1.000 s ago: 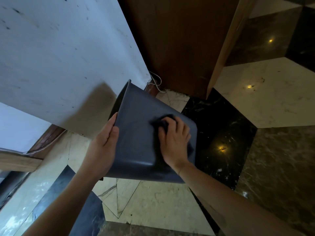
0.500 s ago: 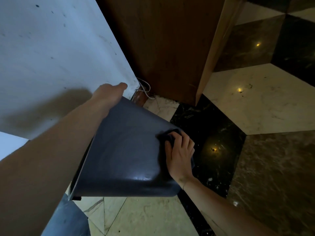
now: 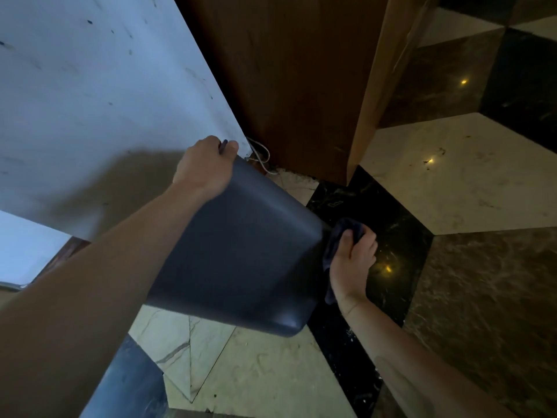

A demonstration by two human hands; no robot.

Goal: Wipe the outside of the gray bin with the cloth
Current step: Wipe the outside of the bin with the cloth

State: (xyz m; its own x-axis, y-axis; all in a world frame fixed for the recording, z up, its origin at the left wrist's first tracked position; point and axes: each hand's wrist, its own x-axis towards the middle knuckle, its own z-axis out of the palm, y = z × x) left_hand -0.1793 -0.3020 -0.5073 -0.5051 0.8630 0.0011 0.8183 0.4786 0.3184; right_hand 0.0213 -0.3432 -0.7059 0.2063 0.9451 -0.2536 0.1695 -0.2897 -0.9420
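Observation:
The gray bin (image 3: 241, 254) is tipped over above the floor, one broad side facing me and its bottom end nearest me. My left hand (image 3: 205, 167) grips its far rim, fingers curled over the edge. My right hand (image 3: 352, 260) holds a dark cloth (image 3: 346, 233) pressed against the bin's right side wall, thumb on the cloth. Most of that side wall is hidden from me.
A white wall (image 3: 90, 101) rises at the left. A brown wooden cabinet (image 3: 295, 79) stands behind the bin, with white cables (image 3: 259, 155) at its foot. The floor (image 3: 452, 176) is glossy marble in black, cream and brown tiles.
My left hand went from the bin's near side to its far rim. My right hand slid the cloth off the broad face and round to the right side wall.

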